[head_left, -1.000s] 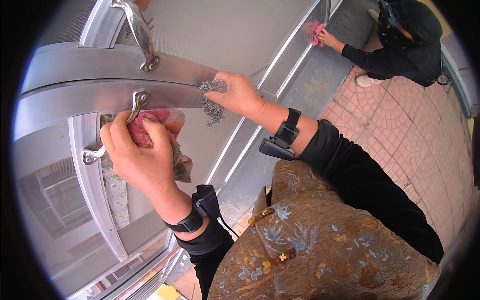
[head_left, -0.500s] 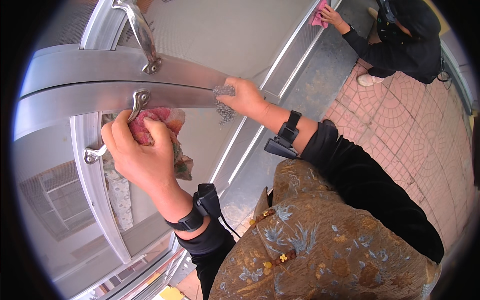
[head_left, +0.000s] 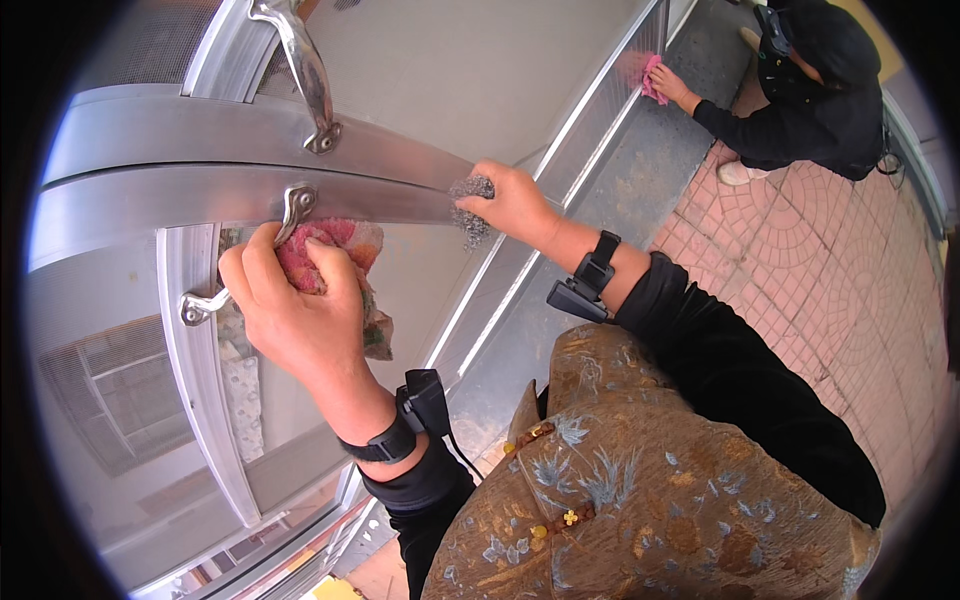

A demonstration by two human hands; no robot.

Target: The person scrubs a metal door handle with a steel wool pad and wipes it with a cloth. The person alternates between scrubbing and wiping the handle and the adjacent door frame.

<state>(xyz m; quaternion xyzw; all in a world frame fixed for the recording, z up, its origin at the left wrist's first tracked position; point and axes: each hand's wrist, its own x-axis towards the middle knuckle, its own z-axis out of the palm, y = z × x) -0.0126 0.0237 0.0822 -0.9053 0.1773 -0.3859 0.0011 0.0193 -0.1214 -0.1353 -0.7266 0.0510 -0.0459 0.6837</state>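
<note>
My left hand is closed round a pink and multicoloured cloth, its fingers hooked at the curved metal handle of a silver door. Part of the cloth hangs below the hand, and the handle's middle is hidden behind the fingers. Further right, my right hand pinches a grey steel wool scourer against the edge of the brushed metal door frame. Some of the scourer bulges out below the thumb.
A second silver handle sits on the adjoining door frame. At the upper right, a crouching co-worker in black holds a pink cloth at a lower metal panel. Pink patterned tiles and a grey sill lie below.
The scourer has shifted slightly along the frame with my right hand and looks more bunched. My left hand stays at the handle. The co-worker's pink cloth has moved down the panel.
</note>
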